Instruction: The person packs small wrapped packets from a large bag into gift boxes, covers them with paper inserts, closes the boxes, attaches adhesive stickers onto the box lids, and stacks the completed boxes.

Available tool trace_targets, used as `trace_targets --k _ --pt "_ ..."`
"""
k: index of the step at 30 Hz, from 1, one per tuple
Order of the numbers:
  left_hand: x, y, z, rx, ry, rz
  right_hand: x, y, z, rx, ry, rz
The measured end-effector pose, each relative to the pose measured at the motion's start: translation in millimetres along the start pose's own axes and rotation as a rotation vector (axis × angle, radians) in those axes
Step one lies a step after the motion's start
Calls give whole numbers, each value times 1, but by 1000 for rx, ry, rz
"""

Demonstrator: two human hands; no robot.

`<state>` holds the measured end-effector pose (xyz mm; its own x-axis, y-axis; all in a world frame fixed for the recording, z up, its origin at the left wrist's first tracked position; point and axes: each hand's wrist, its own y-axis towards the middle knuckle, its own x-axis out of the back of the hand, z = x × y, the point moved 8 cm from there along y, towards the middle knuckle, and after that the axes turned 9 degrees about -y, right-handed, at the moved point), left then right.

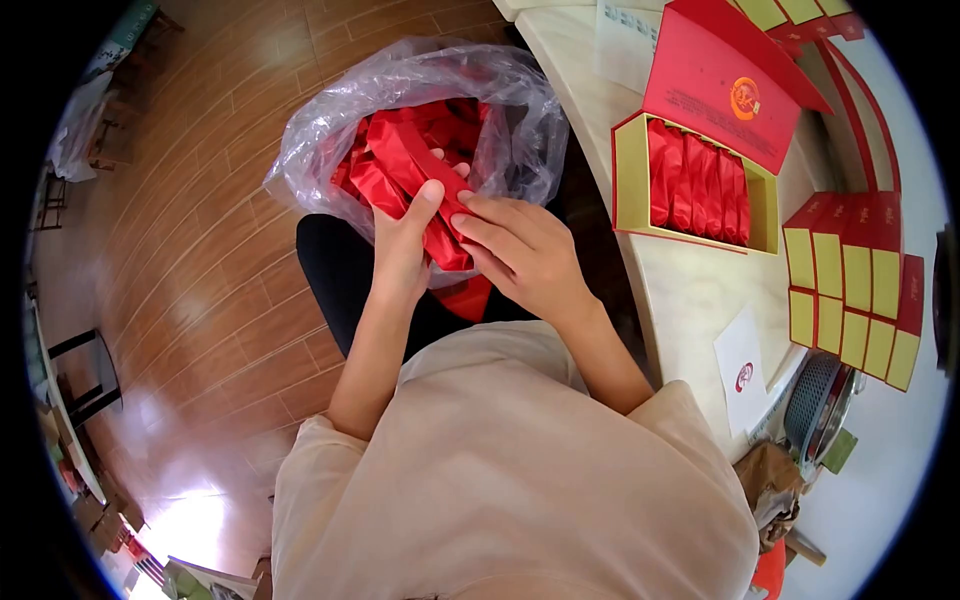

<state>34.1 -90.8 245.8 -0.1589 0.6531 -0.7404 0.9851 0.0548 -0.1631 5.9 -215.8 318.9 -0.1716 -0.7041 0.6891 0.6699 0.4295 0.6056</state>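
Over a clear plastic bag (318,122), my left hand (402,243) is wrapped round a bunch of shiny red packets (398,152), thumb on top. My right hand (538,252) grips the same bunch from the right, its fingertips pressed on the packets' edge. The packets lie side by side, slanting, and partly hide the left fingers. More red packets (462,120) fill the bag behind them. On the table to the right, an open red gift box (632,178) with a yellow inside holds a row of upright red packets (690,185).
The pale table (680,290) runs along my right side. Red and yellow boxes (850,255) stand stacked at its far side. A white printed card (738,365) and a grey basket (805,400) are nearer me. Wooden floor (220,260) extends to the left, with a dark stool (90,375).
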Motion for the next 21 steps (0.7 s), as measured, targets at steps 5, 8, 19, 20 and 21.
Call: trace_targets --k 5,8,19,20,21 --pt "4 1 -6 41 -69 -50 5 7 5 -53 117 -40" --pt "6 -1 -10 -91 -92 -114 7 -4 -4 -104 113 -172" --pt "4 -11 -13 -332 124 -95 6 -3 1 -147 151 -221" --pt "4 -11 -13 -329 115 -102 6 -3 1 -143 159 -225" --pt "4 -10 -13 -326 107 -109 8 -3 0 -145 158 -228"
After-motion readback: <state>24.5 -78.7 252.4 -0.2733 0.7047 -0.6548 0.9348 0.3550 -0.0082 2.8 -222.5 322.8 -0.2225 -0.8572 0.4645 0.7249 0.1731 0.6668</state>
